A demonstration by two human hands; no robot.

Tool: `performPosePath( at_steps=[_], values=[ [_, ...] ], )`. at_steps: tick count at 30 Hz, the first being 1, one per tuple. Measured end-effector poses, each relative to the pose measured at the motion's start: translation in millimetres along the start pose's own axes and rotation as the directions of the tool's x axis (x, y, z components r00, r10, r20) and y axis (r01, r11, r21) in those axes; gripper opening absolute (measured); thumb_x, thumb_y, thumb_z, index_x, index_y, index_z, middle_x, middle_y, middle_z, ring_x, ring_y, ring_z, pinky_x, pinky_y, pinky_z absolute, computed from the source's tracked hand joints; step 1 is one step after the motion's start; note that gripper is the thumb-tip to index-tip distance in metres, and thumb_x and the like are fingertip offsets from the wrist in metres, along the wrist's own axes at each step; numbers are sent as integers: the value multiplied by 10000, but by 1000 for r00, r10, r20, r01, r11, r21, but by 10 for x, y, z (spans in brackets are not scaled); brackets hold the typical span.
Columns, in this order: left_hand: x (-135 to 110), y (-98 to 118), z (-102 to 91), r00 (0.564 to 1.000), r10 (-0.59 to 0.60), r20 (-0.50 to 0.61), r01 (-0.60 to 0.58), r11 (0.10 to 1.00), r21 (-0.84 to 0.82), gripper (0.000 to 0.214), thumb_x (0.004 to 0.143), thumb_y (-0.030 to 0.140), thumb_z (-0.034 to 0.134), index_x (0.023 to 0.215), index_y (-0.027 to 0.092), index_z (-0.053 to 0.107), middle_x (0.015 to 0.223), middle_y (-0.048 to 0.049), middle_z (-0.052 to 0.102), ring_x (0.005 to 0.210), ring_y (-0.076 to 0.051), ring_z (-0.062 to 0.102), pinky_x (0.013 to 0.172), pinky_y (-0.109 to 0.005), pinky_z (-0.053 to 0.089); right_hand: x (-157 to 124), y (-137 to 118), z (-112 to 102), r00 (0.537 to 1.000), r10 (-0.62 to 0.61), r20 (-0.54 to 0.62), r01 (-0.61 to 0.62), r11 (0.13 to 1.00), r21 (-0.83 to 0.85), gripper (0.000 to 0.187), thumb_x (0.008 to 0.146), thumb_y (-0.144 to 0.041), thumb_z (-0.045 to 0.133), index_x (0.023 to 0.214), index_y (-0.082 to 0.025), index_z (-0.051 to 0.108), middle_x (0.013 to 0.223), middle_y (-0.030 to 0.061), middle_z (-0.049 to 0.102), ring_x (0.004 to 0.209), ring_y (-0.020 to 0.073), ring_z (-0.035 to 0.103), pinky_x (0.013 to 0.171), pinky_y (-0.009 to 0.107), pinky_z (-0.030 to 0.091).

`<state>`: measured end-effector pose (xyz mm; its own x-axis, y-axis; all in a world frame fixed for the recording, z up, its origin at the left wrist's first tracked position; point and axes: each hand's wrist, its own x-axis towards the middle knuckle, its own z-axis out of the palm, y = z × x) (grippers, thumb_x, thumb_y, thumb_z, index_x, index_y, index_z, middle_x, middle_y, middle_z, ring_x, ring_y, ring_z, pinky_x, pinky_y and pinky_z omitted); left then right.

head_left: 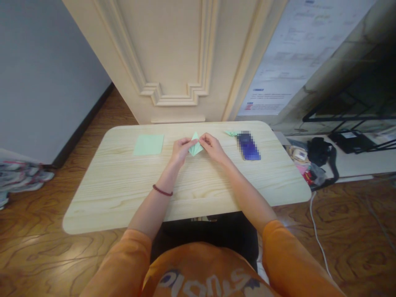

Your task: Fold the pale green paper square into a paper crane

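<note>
A light green piece of folded paper (194, 149), pointed at top and bottom with creases fanning out, is held over the table between both hands. My left hand (182, 149) pinches its left side, thumb laid across the front. On the other side my right hand (212, 145) grips the right edge between thumb and forefinger. To the left lies a flat stack or sheet of green square paper (149, 144). Beyond my right hand a small folded green paper piece (230, 133) rests beside a phone (249, 147), which is blurred by pixelation.
The pale wood-grain table (108, 185) has rounded corners and stands against a cream panelled door (176, 49). A printed sheet (278, 62) hangs on the wall at the right. A white cable (316, 231) runs over the floor; shoes (21, 175) lie at the far left.
</note>
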<state>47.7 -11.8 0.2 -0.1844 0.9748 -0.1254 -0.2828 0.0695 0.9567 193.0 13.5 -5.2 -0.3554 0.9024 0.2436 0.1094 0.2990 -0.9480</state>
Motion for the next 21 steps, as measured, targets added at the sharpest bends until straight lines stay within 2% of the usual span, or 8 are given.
performPosePath(
  at_steps=[5,11,17,21],
  values=[
    [4,-3,-5,998,63,-7,-63,998,31,400,438,431,878,659,143,710,648,-10,667,609,-111,558,613,-243,419,-9,-27,2,1000,18,0,-18,1000,4,297,819,-492,574,765,-214,488,665,-35,486,622,119,441,580,244,338],
    [8,16,-10,999,2,-35,0,999,36,409,412,422,885,649,146,696,611,-1,647,570,-113,547,557,-241,412,-21,-54,8,996,87,37,-89,995,49,290,785,-483,613,778,-219,494,655,-43,500,560,102,438,519,234,332],
    [-1,40,-7,999,-10,-33,10,1000,17,434,383,428,887,654,142,706,603,1,644,557,-109,542,540,-238,413,-20,-36,21,992,123,41,-126,987,101,297,774,-488,622,776,-216,501,652,-43,522,527,92,447,466,224,318],
    [-11,53,2,1000,-9,-23,10,1000,28,427,400,439,886,647,145,698,602,-2,640,551,-109,531,524,-239,395,-8,-18,31,988,151,32,-154,976,155,333,744,-505,655,747,-216,490,631,-57,502,476,71,399,430,217,295]
  ],
)
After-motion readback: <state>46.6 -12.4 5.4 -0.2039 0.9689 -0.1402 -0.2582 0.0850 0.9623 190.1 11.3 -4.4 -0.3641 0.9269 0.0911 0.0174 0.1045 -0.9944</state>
